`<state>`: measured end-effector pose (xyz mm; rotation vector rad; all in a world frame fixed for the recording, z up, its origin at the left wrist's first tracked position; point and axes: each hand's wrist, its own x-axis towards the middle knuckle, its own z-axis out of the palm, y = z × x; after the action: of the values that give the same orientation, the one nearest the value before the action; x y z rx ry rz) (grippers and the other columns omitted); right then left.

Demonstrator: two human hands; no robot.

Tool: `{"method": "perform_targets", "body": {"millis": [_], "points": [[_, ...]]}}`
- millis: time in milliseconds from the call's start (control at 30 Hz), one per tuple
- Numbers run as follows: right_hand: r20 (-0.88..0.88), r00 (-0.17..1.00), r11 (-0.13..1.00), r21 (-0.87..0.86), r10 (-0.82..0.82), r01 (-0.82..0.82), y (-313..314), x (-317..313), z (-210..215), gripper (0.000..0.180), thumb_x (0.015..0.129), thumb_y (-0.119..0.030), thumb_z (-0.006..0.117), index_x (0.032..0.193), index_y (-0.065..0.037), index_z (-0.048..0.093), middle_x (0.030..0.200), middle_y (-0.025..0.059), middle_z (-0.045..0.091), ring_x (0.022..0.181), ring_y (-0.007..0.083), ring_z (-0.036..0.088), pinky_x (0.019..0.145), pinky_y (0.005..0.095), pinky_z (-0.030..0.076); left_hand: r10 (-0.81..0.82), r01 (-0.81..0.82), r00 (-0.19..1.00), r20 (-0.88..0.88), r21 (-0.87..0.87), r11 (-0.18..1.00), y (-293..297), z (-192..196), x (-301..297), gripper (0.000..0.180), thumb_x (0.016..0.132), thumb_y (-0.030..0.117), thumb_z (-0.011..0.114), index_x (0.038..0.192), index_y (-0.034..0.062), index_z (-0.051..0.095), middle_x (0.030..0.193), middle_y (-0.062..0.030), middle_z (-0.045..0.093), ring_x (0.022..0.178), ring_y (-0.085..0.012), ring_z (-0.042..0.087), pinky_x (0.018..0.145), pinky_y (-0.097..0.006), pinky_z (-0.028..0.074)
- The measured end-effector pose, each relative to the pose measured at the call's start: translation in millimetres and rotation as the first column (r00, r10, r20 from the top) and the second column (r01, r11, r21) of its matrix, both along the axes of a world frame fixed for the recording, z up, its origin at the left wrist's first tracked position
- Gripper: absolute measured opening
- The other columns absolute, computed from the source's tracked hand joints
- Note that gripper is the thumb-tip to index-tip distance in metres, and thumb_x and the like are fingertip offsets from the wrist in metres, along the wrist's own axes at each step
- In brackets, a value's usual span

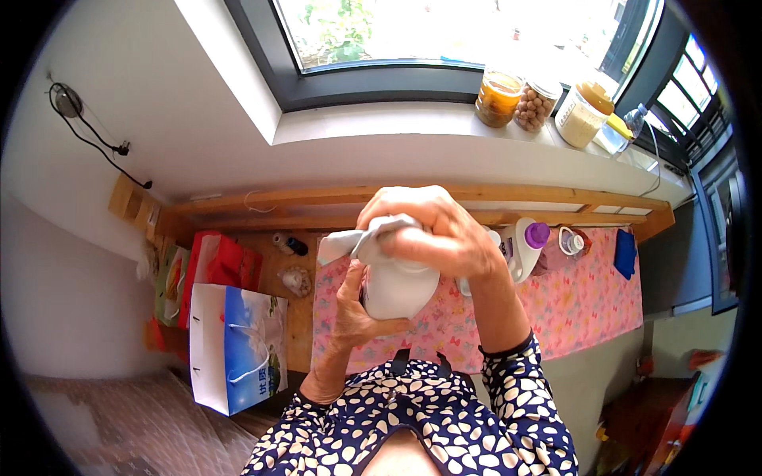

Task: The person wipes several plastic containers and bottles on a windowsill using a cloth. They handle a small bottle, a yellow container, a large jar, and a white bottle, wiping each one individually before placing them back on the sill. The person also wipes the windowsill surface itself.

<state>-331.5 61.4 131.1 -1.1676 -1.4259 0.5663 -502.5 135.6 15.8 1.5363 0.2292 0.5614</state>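
Note:
A white plastic bottle (401, 292) is in front of me, above the pink patterned cloth (556, 313). My left hand (355, 309) grips the bottle's lower left side, thumb lying along its near face. Over the bottle's top, my right hand (432, 234) is closed on a pale grey cloth (343, 246). The cloth wraps around the top and hides it, and one corner sticks out to the left. Just right of my right hand stands a white bottle with a purple cap (525, 247). Another white container is partly hidden behind my right wrist.
A clear jug (567, 242) and a folded blue cloth (625, 254) lie farther right. Paper bags (210, 333) and a red box (238, 266) stand at the left. Several jars (536, 103) line the windowsill. A wooden rail (317, 208) runs along the far edge.

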Motion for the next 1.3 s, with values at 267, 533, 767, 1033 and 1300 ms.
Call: {"method": "perform_targets", "body": {"millis": [267, 533, 767, 1033, 1300], "points": [[-0.679, 0.716, 0.980, -0.025, -0.162, 0.198, 28.5, -46.8, -75.5, 0.035, 0.097, -0.032, 0.044, 0.113, -0.002, 0.055, 0.098, 0.0071, 0.057, 0.093, 0.0140, 0.050, 0.085, 0.0283, 0.040, 0.300, -0.333, 0.914, 0.274, 0.083, 0.939, 25.2, -60.0, -12.4, 0.114, 0.055, 0.056, 0.084, 0.137, -0.0024, 0.030, 0.130, -0.0153, 0.046, 0.115, -0.0263, 0.051, 0.093, -0.041, 0.047], [-0.952, 0.220, 0.957, -0.158, -0.213, 0.242, 14.5, -81.5, -127.1, 0.037, 0.098, -0.024, 0.045, 0.130, -0.007, 0.039, 0.121, 0.0082, 0.054, 0.110, 0.0165, 0.053, 0.095, 0.0331, 0.044, 0.153, -0.032, 0.887, 0.436, -0.272, 0.962, 39.3, 5.5, 24.5, 0.103, 0.070, 0.071, 0.063, 0.140, 0.0024, 0.030, 0.134, -0.0152, 0.045, 0.120, -0.0318, 0.047, 0.102, -0.047, 0.038], [-0.997, 0.010, 0.931, 0.074, 0.076, 0.356, 21.7, -65.3, -125.0, 0.045, 0.094, -0.017, 0.050, 0.134, -0.007, 0.033, 0.119, 0.0109, 0.055, 0.105, 0.0187, 0.059, 0.090, 0.0345, 0.051, 0.403, -0.310, 0.821, 0.405, -0.276, 0.910, 32.7, 14.0, 44.0, 0.087, 0.073, 0.050, 0.074, 0.136, 0.0056, 0.034, 0.126, -0.0096, 0.050, 0.112, -0.0257, 0.054, 0.092, -0.042, 0.049], [-0.326, 0.609, 0.603, 0.134, -0.723, 0.787, 8.1, -69.7, -125.5, 0.048, 0.087, -0.011, 0.057, 0.130, -0.002, 0.041, 0.128, 0.0205, 0.043, 0.113, 0.0274, 0.047, 0.093, 0.0406, 0.041, 0.501, -0.340, 0.789, 0.355, -0.427, 0.838, 11.0, 43.4, 47.4, 0.067, 0.076, 0.007, 0.071, 0.133, 0.0036, 0.037, 0.117, -0.0096, 0.053, 0.103, -0.0196, 0.056, 0.091, -0.035, 0.049], [0.285, 0.615, 0.675, 0.229, -0.735, 0.701, 5.2, -59.5, -78.8, 0.048, 0.090, -0.034, 0.049, 0.132, -0.010, 0.049, 0.140, 0.0214, 0.033, 0.127, 0.0368, 0.037, 0.101, 0.0476, 0.032, 0.374, -0.281, 0.861, 0.346, -0.290, 0.915, 13.7, 31.1, 47.0, 0.067, 0.081, 0.023, 0.066, 0.136, -0.0005, 0.035, 0.125, -0.0130, 0.051, 0.112, -0.0221, 0.054, 0.096, -0.037, 0.046]]}}
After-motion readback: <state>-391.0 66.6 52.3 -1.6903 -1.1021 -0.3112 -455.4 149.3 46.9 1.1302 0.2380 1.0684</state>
